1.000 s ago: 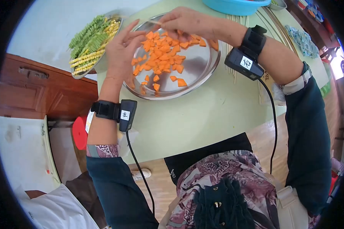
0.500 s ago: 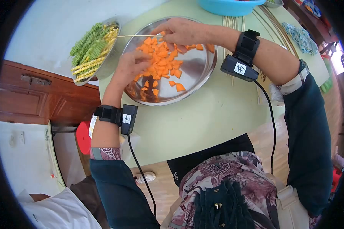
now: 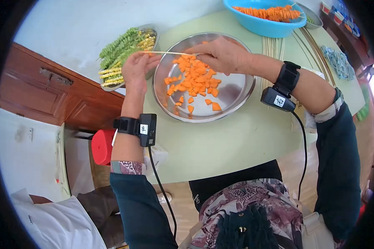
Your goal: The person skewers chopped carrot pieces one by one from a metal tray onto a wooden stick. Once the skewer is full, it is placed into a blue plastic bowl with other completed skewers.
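My right hand (image 3: 222,54) pinches a thin bamboo skewer (image 3: 170,52) that lies level over the far part of a steel basin (image 3: 203,119). At the skewer's left end, beyond the basin's rim, my left hand (image 3: 138,71) is closed, with a small bit of orange carrot (image 3: 151,54) at its fingertips. Below the skewer, cut carrot pieces (image 3: 195,79) lie heaped in the basin. Both wrists carry black strapped devices with cables.
At left, a metal dish (image 3: 153,37) holds green and yellow skewered vegetables (image 3: 122,47). A blue bowl (image 3: 262,25) with carrot skewers (image 3: 270,13) stands at the back, beside loose bamboo sticks (image 3: 272,52) and a patterned cloth (image 3: 338,62). A person in white (image 3: 64,220) is at lower left.
My left hand has risen from the carrot pieces to the skewer's left end. My right hand still holds the skewer. The view has shifted, showing more of the blue bowl.
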`<state>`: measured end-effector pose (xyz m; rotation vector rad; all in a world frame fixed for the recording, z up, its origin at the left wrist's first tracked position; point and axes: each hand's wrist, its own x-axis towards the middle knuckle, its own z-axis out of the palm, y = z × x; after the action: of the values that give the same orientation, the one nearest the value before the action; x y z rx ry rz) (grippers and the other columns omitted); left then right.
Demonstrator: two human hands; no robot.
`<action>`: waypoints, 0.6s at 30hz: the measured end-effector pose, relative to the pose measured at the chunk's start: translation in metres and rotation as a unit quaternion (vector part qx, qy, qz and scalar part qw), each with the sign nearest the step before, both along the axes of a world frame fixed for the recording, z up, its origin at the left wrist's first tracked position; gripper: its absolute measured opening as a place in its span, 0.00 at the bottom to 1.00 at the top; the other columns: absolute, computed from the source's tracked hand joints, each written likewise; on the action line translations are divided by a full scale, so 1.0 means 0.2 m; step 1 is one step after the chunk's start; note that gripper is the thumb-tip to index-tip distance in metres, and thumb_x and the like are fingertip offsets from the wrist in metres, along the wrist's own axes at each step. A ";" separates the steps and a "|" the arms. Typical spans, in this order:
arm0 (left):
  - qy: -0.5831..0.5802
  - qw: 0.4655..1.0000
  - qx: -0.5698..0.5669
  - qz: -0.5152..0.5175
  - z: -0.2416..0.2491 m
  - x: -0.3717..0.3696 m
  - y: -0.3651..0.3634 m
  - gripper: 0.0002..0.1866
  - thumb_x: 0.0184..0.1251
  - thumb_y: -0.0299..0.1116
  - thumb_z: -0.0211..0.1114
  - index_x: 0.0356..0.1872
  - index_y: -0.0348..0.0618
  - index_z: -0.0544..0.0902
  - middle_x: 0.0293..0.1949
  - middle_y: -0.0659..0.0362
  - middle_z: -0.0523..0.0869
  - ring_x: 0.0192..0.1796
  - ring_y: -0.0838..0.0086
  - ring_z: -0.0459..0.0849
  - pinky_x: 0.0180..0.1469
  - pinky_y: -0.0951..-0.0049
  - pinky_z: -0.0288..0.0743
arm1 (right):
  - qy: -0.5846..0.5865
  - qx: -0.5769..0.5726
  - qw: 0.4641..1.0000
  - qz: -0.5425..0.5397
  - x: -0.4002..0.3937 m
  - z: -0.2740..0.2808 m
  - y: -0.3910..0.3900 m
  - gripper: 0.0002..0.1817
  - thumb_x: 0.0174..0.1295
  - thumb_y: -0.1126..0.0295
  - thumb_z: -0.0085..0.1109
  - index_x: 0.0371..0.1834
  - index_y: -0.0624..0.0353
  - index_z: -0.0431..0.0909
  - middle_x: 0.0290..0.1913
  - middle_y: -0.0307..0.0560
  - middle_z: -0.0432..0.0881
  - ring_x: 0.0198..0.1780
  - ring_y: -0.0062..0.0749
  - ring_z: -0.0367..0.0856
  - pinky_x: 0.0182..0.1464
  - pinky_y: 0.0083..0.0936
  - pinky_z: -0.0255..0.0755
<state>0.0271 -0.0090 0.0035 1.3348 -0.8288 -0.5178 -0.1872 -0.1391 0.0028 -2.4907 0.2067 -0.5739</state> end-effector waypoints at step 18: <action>0.046 0.998 -0.028 0.039 -0.03 0.01 0.00 0.10 0.63 0.20 0.53 0.45 0.28 0.71 0.41 0.45 0.79 0.42 0.62 0.83 0.43 0.73 0.82 | -0.012 -0.124 0.992 -0.005 -0.03 0.00 0.01 0.15 0.61 0.69 0.48 0.51 0.51 0.74 0.28 0.51 0.78 0.27 0.41 0.77 0.33 0.34 0.72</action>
<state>0.0294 -0.0093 -0.0026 1.2773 -0.7074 -0.4882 -0.1925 -0.1374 0.0032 -2.7223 0.1445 -0.6692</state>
